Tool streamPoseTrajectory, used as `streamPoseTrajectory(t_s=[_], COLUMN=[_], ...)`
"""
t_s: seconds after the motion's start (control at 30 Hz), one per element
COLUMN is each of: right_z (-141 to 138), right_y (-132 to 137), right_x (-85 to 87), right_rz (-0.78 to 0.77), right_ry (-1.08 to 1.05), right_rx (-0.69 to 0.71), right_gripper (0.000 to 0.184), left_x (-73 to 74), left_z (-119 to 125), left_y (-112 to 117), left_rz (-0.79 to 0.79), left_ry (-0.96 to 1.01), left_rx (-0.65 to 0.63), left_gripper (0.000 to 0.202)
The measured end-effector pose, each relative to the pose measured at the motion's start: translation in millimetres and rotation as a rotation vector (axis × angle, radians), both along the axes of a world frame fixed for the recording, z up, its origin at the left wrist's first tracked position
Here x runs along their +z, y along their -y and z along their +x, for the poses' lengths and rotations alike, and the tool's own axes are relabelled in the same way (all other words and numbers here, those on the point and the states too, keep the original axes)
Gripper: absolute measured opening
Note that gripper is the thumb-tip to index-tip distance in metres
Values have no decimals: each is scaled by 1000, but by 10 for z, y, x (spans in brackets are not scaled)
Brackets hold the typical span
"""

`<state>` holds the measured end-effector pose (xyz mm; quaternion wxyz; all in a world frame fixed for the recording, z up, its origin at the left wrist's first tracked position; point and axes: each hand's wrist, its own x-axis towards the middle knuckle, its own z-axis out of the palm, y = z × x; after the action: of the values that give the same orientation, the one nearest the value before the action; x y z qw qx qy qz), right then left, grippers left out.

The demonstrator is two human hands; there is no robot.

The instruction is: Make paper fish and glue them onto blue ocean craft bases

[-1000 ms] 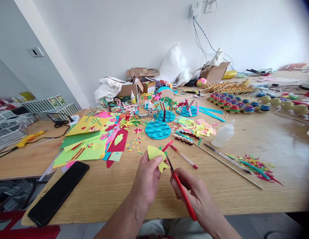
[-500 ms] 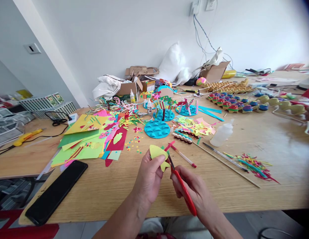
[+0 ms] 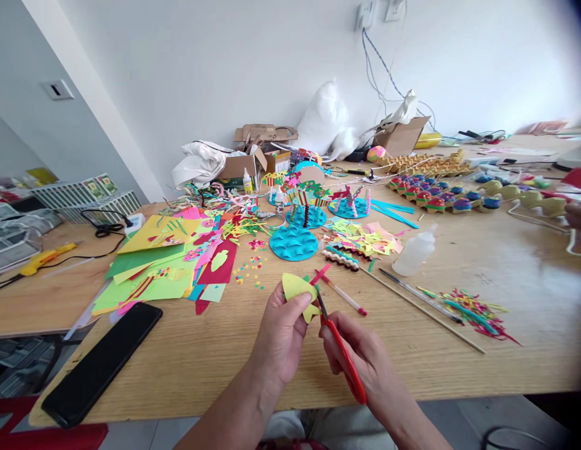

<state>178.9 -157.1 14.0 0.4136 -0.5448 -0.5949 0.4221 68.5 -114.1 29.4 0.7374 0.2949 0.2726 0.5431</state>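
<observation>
Between the thumb and fingers of my left hand (image 3: 281, 331) is a yellow paper fish cutout (image 3: 296, 287), its tail toward the right. A red paper strip (image 3: 321, 274) sticks out at the cutout's right edge, by the scissor blades. My right hand (image 3: 353, 353) is closed round red-handled scissors (image 3: 344, 356), which point up and left. Their tips meet the paper edge; whether the blades are fully closed is hard to tell. Just beyond lie a red pen (image 3: 349, 297) and a blue scalloped paper disc (image 3: 293, 242).
Coloured paper sheets (image 3: 150, 275) and a black phone (image 3: 103, 362) lie left. Right are a squeeze bottle (image 3: 415, 251), a wooden stick (image 3: 426, 312) and paper shreds (image 3: 478, 312). Painted egg-carton pieces (image 3: 435, 197) stand behind. Another person's hand (image 3: 577, 215) shows at the right edge.
The view has shifted slightly, so the table things sit a little further left. Both hands keep their hold on the fish cutout and scissors, with hardly any visible movement.
</observation>
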Motion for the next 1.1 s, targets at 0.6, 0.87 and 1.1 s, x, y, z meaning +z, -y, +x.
streamPoseTrajectory(t_s=[0.6,0.87,1.1], right_z=[8,15,9], right_y=[-5,-6,2], right_x=[-73,-67,-54], right_rz=[39,52,43], right_ry=[3,29,45], right_rx=[-19,-20,-20], right_gripper=[35,34,36], left_x=[-1,-17,-11], left_z=[4,14,19], left_y=[14,15,16], left_rz=[-17,-22,-40], left_ry=[-5,-14,-17], left_rx=[-14,-10,-2], left_gripper=[11,11,13])
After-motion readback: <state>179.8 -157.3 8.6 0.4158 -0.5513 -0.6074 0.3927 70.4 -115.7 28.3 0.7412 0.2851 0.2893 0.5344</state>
